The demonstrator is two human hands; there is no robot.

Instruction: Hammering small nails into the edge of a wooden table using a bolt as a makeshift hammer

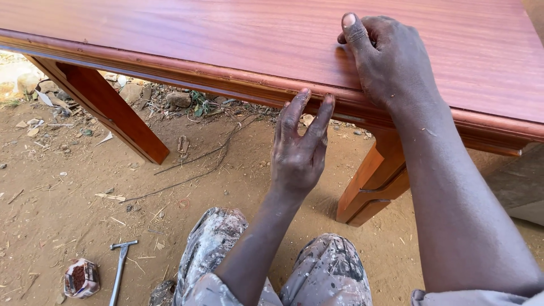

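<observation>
Left hand (297, 153) open, fingertips touching the table edge (238, 85) from below; right hand (388, 59) spread flat on the tabletop (226, 34). Likely feeling the moulding; next calls for sliding along it. Hammer (120, 269) lies near left.

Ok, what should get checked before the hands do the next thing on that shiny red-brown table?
1. Left hand on the table edge: ok, its fingertips touch the moulded rim from below.
2. Right hand steadying the table top: ok, it lies flat across the top and rim.
3. Both hands free of tools: ok, neither holds anything.
4. Hammer within reach: ok, it lies on the dirt by the left knee.
5. Small crumpled packet out of the way: ok, it sits on the ground beside the hammer.
6. Table legs standing firm: cannot tell, only two legs show, on loose soil.
</observation>
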